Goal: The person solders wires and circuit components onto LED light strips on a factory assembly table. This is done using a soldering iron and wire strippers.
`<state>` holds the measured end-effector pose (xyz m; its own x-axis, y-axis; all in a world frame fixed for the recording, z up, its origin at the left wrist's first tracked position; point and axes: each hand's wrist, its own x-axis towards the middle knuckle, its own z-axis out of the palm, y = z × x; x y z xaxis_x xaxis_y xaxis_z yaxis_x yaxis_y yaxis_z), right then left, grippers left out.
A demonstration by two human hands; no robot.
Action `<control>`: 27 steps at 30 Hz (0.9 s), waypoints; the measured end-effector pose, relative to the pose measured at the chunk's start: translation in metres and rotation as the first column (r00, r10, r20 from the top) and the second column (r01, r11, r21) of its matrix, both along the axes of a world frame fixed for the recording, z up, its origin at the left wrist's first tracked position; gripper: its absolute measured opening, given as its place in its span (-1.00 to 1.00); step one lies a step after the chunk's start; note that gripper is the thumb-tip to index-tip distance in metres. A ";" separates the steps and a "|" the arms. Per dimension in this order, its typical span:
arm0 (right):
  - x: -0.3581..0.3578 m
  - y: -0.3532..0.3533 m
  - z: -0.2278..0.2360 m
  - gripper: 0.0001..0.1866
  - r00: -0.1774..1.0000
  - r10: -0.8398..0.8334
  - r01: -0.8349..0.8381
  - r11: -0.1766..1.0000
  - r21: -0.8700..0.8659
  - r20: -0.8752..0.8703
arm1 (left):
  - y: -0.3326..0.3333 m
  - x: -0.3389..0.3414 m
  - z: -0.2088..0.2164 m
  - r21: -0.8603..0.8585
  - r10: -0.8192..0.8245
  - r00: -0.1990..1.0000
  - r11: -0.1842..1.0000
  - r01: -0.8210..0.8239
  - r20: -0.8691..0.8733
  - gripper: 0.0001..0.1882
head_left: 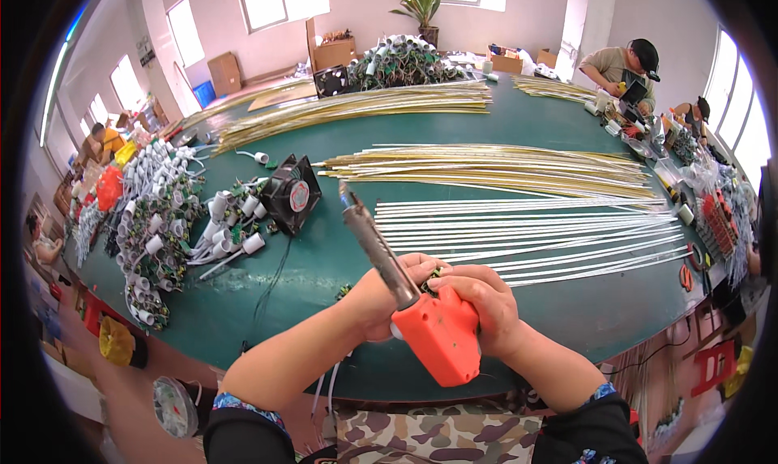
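A red soldering gun [442, 342] with a long metal barrel lies between my hands, its tip pointing up and away to the left. My right hand [490, 306] is closed at the side of its red body, with fingertips reaching a small green circuit board [432, 281]. Behind the barrel, my left hand [377, 294] pinches that little board; the barrel and fingers hide most of it. White wires [327, 383] hang below my left forearm at the table edge. Ahead of my hands lie thin white strips [527, 233] in a spread row.
On the green table [219, 302], a black fan [290, 195] stands left of bundled yellowish strips [502, 168]. White-capped circuit parts [154, 221] pile up at the left, with another heap [401, 63] at the back. Red-handled scissors [687, 276] lie right; a person [624, 71] works far right.
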<state>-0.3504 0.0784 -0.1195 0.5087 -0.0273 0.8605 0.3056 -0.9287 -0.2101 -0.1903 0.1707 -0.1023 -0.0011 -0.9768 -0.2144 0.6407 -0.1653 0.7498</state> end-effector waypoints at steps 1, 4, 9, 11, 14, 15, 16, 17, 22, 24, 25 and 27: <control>0.000 -0.002 -0.001 -0.25 1.000 0.013 -0.011 0.999 -0.051 0.026 | -0.002 0.004 -0.006 0.009 -0.052 0.998 0.999 0.052 0.032 -0.77; 0.000 -0.004 0.004 -0.37 0.998 0.055 -0.050 0.991 -0.128 0.037 | -0.005 0.004 -0.012 0.040 -0.083 0.994 0.996 0.080 0.066 -0.77; -0.005 -0.003 0.003 -0.57 0.998 0.053 -0.054 0.998 -0.028 -0.012 | -0.005 0.001 -0.011 0.082 -0.109 0.990 0.991 0.101 0.094 -0.79; -0.009 -0.004 0.003 -0.57 0.998 0.063 -0.056 0.980 0.190 -0.032 | -0.002 0.003 -0.014 0.081 -0.112 0.985 0.992 0.102 0.134 -0.80; -0.014 0.000 0.006 -0.81 0.965 -0.011 0.142 0.861 0.488 -0.261 | 0.007 0.013 0.004 -0.019 -0.277 0.960 0.960 0.278 0.050 -0.81; -0.012 0.008 0.010 -0.84 0.991 0.116 -0.027 0.632 0.774 -0.060 | 0.006 0.013 0.006 -0.055 -0.287 0.957 0.956 0.288 0.026 -0.83; -0.012 0.007 0.009 -0.84 0.993 0.111 -0.030 0.631 0.775 -0.051 | 0.007 0.011 0.009 -0.050 -0.293 0.956 0.954 0.294 0.034 -0.83; -0.011 0.006 0.007 -0.82 0.986 0.165 -0.104 0.461 0.881 0.029 | 0.008 0.010 0.013 -0.051 -0.283 0.929 0.952 0.303 0.237 -0.82; -0.010 0.005 0.012 -0.80 0.952 0.147 -0.273 0.013 0.962 0.268 | 0.008 0.006 0.021 -0.086 -0.149 0.644 0.944 0.319 0.751 -0.80; -0.011 0.000 0.013 -0.80 0.943 0.122 -0.310 -0.015 0.951 0.309 | 0.010 0.005 0.026 -0.076 -0.157 0.634 0.943 0.324 0.757 -0.81; -0.011 -0.002 0.014 -0.80 0.933 0.104 -0.341 -0.043 0.939 0.344 | 0.012 0.006 0.030 -0.023 -0.195 0.730 0.961 0.277 0.655 -0.82; -0.014 -0.006 0.012 -0.80 0.936 0.062 -0.345 -0.037 0.938 0.347 | 0.017 0.009 0.035 0.026 -0.179 0.823 0.980 0.196 0.539 -0.85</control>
<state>-0.3639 0.0726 -0.1077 0.5461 -0.8260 0.1399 0.5919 0.2623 -0.7621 -0.1814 0.1876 -0.0676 -0.0787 -0.9753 -0.2065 0.0958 -0.2136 0.9722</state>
